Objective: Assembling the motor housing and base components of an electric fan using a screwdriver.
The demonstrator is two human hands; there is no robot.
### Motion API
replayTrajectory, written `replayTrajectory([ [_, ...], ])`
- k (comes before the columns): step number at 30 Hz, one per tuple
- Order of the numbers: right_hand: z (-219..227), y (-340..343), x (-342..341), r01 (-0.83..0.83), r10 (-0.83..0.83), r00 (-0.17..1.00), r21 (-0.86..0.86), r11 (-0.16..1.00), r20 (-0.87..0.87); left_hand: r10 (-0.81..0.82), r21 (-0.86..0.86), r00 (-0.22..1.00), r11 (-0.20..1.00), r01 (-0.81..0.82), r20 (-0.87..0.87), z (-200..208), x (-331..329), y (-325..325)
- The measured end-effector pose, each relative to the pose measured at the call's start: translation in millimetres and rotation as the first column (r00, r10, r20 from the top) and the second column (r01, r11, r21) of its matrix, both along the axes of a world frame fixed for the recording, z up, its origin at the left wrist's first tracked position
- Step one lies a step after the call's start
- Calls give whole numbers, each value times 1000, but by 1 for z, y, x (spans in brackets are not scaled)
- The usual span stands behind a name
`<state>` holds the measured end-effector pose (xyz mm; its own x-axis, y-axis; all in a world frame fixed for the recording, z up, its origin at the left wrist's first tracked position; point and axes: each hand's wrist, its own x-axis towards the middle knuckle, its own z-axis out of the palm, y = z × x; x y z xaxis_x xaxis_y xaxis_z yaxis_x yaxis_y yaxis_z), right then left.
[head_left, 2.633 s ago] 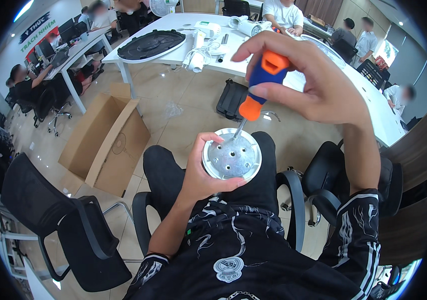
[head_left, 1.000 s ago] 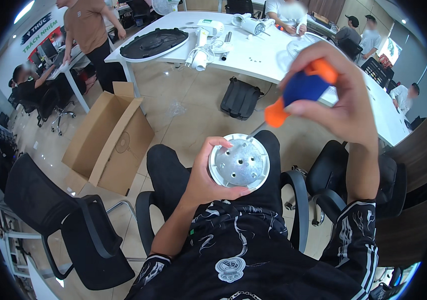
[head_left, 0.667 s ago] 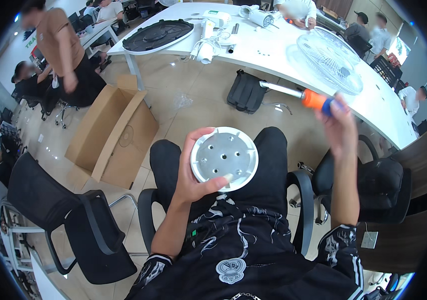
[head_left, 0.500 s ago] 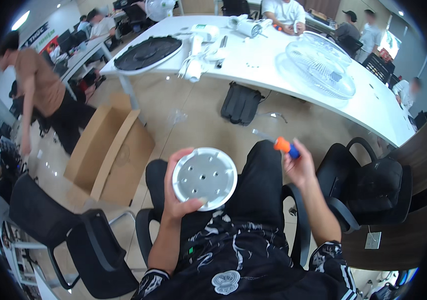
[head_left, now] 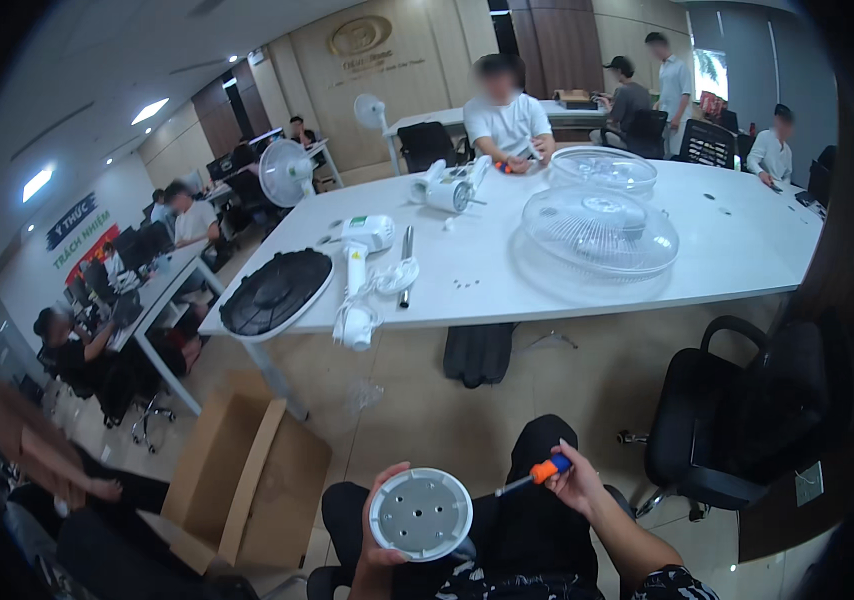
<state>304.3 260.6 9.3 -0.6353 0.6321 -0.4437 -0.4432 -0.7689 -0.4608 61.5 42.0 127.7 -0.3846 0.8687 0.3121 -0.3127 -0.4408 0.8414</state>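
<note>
Over my lap, my left hand point(head_left: 377, 548) is wrapped round the side of a round grey disc with a white rim point(head_left: 421, 530). Several small holes dot its flat face, which is turned up towards me. To the right, my right hand point(head_left: 575, 486) grips a screwdriver point(head_left: 551, 468) by its orange and blue handle. The metal shaft points left towards the disc, with a gap between the tip and the rim.
Ahead stands a white table point(head_left: 447, 270) with clear fan grilles point(head_left: 602, 235), a fan motor point(head_left: 447, 190), a black round cover point(head_left: 277, 292) and a metal tube point(head_left: 407, 265). An open cardboard box point(head_left: 257, 480) is at left, a black chair point(head_left: 737, 420) at right. A person point(head_left: 507, 125) sits across.
The view has tilted up, showing more of the room. The screwdriver's shaft has swung to point down-left, nearer the disc. Both hands keep their holds.
</note>
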Motion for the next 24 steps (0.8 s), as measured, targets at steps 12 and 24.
replayTrajectory([
  [12,62,4,35,463,-487,873,286,839,16,-218,-180,973,957,227,70,16,24,55],
  [24,279,-38,43,-54,-524,852,991,-120,-17,-408,-60,913,911,407,5,11,45,57],
])
